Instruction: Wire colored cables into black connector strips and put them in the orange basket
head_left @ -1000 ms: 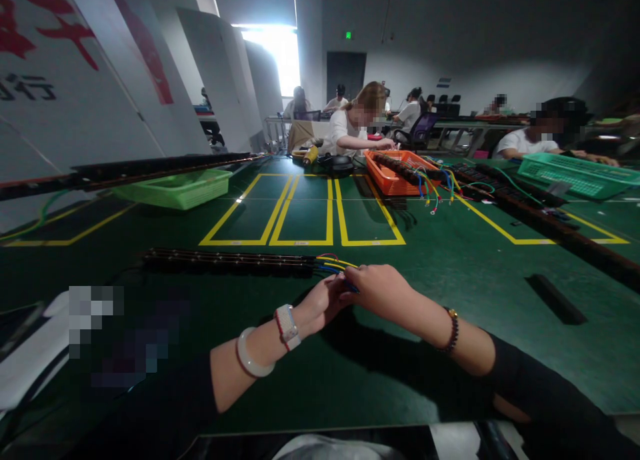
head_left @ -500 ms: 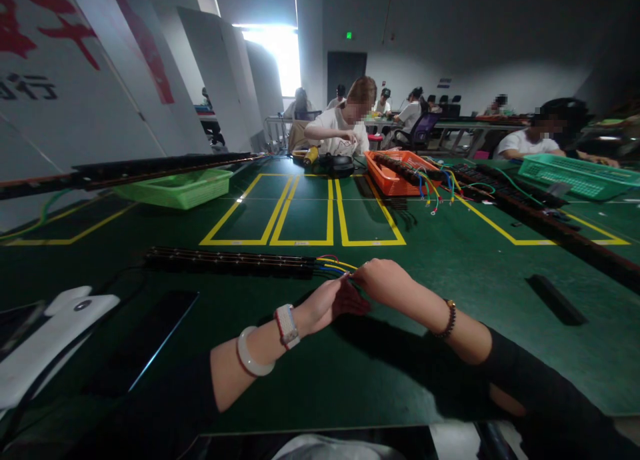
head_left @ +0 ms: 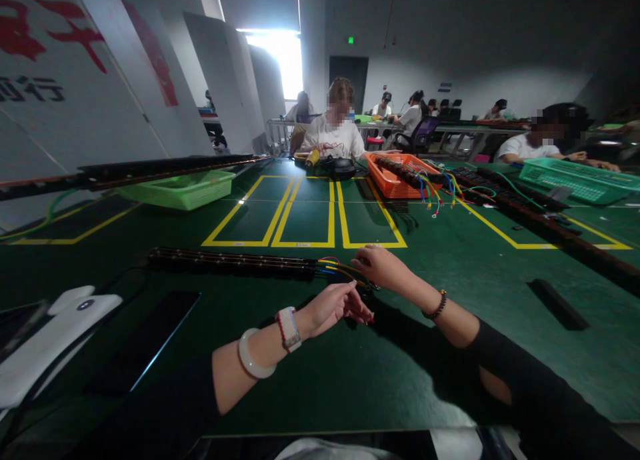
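A long black strip assembly (head_left: 233, 263) lies flat on the green table (head_left: 300, 393). Coloured wires (head_left: 333, 265), yellow, red and blue, come out of its right end. My left hand (head_left: 336, 307) is just below the wires, with its fingers apart and nothing seen in them. Over the wire ends is my right hand (head_left: 383, 267), its fingers curled down; whether they grip a wire is hidden. Small ring terminals (head_left: 373, 287) show between the two hands.
A phone (head_left: 147, 340) and a white device (head_left: 60, 347) lie at the left. Green (head_left: 187, 192) and orange baskets (head_left: 400, 187) stand farther back. A short black piece (head_left: 557, 303) is at the right. People sit beyond the table.
My hands have moved apart, and the left hand's fingers have spread. The wire ends have dropped and now show between the hands. The person opposite has straightened up.
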The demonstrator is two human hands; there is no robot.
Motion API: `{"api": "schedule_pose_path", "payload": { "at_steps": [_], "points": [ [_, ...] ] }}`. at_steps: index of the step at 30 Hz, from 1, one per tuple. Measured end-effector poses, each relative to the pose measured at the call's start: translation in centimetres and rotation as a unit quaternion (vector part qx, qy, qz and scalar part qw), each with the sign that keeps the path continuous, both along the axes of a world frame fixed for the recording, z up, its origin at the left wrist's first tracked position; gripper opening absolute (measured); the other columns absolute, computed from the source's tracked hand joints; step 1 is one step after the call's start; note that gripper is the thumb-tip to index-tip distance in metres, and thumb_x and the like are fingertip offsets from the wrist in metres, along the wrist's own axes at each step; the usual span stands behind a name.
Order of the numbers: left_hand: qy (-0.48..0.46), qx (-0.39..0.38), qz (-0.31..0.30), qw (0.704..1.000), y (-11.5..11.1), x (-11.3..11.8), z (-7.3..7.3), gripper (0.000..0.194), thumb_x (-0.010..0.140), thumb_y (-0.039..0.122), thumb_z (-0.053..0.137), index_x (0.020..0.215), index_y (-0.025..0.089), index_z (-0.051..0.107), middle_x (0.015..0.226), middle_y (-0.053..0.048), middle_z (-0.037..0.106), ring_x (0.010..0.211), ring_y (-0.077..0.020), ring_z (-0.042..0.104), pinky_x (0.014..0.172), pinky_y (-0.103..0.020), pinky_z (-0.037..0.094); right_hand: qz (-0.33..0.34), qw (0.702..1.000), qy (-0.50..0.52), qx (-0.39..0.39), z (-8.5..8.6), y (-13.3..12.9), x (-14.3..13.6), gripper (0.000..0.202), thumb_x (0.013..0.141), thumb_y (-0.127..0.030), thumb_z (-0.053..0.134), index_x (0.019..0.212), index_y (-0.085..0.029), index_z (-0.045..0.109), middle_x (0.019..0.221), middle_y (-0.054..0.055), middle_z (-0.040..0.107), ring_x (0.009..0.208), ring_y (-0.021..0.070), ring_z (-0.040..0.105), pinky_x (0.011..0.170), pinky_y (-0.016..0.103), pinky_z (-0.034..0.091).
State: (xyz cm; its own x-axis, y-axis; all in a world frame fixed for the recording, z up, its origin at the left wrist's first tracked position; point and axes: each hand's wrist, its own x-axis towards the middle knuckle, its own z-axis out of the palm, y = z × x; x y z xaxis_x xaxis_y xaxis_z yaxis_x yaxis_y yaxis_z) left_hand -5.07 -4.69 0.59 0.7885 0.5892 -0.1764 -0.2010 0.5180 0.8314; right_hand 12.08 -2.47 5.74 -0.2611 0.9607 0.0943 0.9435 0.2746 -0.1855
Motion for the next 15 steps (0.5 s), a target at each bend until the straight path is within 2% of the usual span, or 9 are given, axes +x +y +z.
{"api": "schedule_pose_path", "payload": {
  "at_steps": [2,4,7,10,13,15],
  "points": [
    [-0.001,0.007,0.005,1.0,0.0,0.0,-0.1,0.039,0.091,0.039,0.048,0.071,0.007,0.058,0.079,-0.016,0.067,0.077,-0.0228,0.067,0.075,-0.034,0.049,0.046,0.996,0.078,-0.016,-1.5,1.0,0.4,0.025,0.09,-0.034,0.053,0.096,-0.013,0.066,0.091,0.008,0.063,0.08,0.0132,0.056,0.069,0.022,0.039],
    [-0.009,0.008,0.013,1.0,0.0,0.0,-0.1,0.037,0.09,0.039,0.049,0.072,0.008,0.058,0.077,-0.016,0.066,0.077,-0.023,0.066,0.075,-0.035,0.049,0.083,0.986,0.138,-0.046,-3.0,1.8,0.6,0.03,0.085,-0.038,0.06,0.098,-0.012,0.065,0.091,0.008,0.063,0.079,0.0126,0.054,0.069,0.022,0.039],
    [-0.015,0.009,0.011,1.0,0.0,0.0,-0.1,0.034,0.089,0.037,0.05,0.074,0.008,0.059,0.077,-0.015,0.066,0.078,-0.0232,0.066,0.077,-0.036,0.049,0.098,0.974,0.186,-0.087,-4.7,2.3,0.6,0.037,0.079,-0.042,0.065,0.097,-0.01,0.065,0.085,0.005,0.061,0.072,0.0115,0.05,0.063,0.022,0.036],
    [-0.002,0.011,0.006,1.0,0.0,0.0,0.0,0.033,0.091,0.035,0.049,0.076,0.007,0.059,0.082,-0.016,0.067,0.08,-0.0232,0.066,0.078,-0.037,0.049,0.107,0.966,0.202,-0.12,-5.1,2.2,0.5,0.03,0.079,-0.039,0.062,0.086,-0.01,0.063,0.072,0.0,0.055,0.064,0.0092,0.042,0.057,0.021,0.03],
    [0.009,0.004,0.019,1.0,0.0,0.0,0.1,0.033,0.093,0.033,0.045,0.079,0.006,0.059,0.085,-0.018,0.067,0.082,-0.0237,0.066,0.08,-0.038,0.049,0.102,0.97,0.185,-0.123,-4.7,1.9,0.3,0.026,0.081,-0.034,0.058,0.072,-0.01,0.058,0.063,-0.003,0.048,0.061,0.0083,0.038,0.055,0.022,0.026],
    [0.005,-0.023,0.04,0.999,0.1,0.1,0.1,0.033,0.094,0.031,0.042,0.081,0.006,0.058,0.089,-0.02,0.067,0.085,-0.024,0.067,0.083,-0.038,0.048,0.092,0.971,0.187,-0.115,-4.3,1.7,0.2,0.022,0.08,-0.029,0.057,0.068,-0.01,0.057,0.062,-0.003,0.048,0.06,0.0078,0.037,0.055,0.021,0.025]
  ]
}}
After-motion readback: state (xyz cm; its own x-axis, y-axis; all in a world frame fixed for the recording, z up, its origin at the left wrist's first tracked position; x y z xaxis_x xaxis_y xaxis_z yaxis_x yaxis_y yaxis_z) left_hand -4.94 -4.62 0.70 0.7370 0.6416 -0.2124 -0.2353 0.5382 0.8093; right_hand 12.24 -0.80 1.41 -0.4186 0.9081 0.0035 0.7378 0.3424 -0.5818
